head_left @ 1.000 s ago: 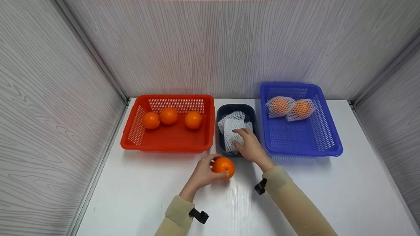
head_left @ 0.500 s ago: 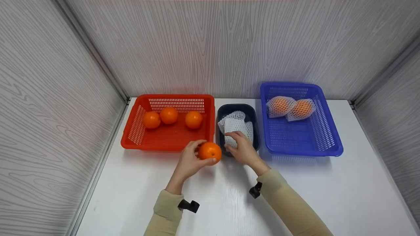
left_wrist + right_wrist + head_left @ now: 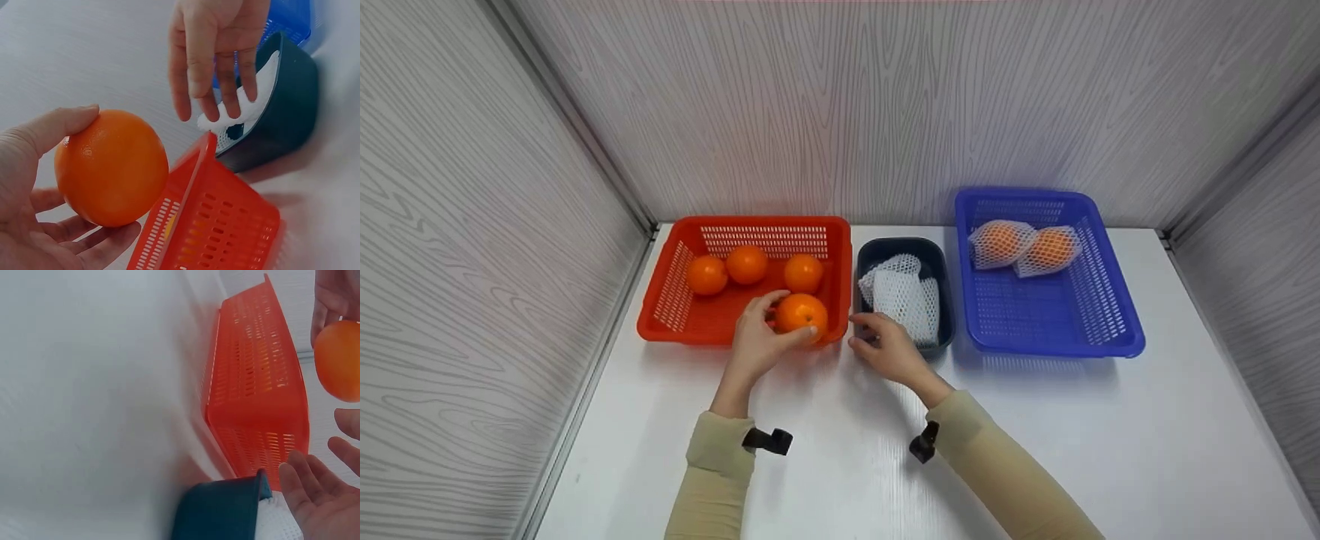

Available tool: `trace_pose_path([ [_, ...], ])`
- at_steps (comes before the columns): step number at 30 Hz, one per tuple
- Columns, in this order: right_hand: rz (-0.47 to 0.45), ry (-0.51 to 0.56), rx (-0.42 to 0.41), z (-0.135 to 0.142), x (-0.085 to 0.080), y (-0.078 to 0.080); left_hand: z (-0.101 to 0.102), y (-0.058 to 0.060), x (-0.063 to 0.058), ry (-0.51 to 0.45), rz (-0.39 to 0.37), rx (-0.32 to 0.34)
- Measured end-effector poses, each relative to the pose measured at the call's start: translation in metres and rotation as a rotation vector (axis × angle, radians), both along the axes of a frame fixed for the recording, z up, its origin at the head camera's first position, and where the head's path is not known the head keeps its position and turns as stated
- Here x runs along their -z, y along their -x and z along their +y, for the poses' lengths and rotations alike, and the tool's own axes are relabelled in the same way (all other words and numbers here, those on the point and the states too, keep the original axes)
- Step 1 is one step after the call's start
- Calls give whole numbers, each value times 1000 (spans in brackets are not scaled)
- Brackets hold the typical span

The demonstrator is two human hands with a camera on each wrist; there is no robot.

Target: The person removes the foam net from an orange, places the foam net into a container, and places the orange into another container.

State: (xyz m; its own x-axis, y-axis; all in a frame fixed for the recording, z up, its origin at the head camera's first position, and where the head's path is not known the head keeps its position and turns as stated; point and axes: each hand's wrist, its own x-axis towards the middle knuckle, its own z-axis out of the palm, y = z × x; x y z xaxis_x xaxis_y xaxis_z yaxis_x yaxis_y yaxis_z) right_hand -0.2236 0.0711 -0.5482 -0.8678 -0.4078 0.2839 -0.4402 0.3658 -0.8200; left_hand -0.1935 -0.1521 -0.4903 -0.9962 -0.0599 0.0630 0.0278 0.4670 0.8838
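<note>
My left hand [image 3: 759, 337] grips an orange [image 3: 802, 315] between thumb and fingers, held up over the front rim of the red basket [image 3: 712, 334]. In the left wrist view the bare orange [image 3: 112, 169] fills the hand's grasp. My right hand [image 3: 891, 351] hovers by the front left corner of the dark bin [image 3: 943, 300], fingers loosely bent with nothing in them. White foam net sleeves [image 3: 901, 296] lie inside that bin. Three more oranges [image 3: 747, 265] sit in the red basket.
To the right stands a blue basket [image 3: 1024, 307] with two net-wrapped oranges [image 3: 1048, 249] at its back. The three containers line up along the rear wall [image 3: 885, 112] on a white table [image 3: 840, 465].
The left hand has carried the orange up and left, from the table in front of the bin to over the red basket's front rim. My right hand has shifted left, off the net sleeves.
</note>
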Motion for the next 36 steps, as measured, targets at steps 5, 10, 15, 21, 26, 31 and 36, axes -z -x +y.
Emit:
trace_pose_path([
  [5, -61, 14, -9, -7, 6, -1, -11, 8, -5, -1, 0, -24],
  [10, -119, 34, 23, -13, 10, -1, -21, 17, -9, 31, 18, -36],
  [15, -155, 86, 64, -19, 11, -1, -32, 26, -14, 84, 13, -62],
  [21, -224, 164, 112, -25, 13, 0, -44, 36, -17, 117, 9, -92],
  [26, -293, 245, 153, -29, 14, 3, -53, 42, -17, 137, -34, -105],
  [31, -365, 307, 172, -32, 14, 5, -60, 51, -16, 143, -83, -115],
  [36, -449, 388, 175, -34, 12, 5, -69, 60, -16, 143, -124, -139],
])
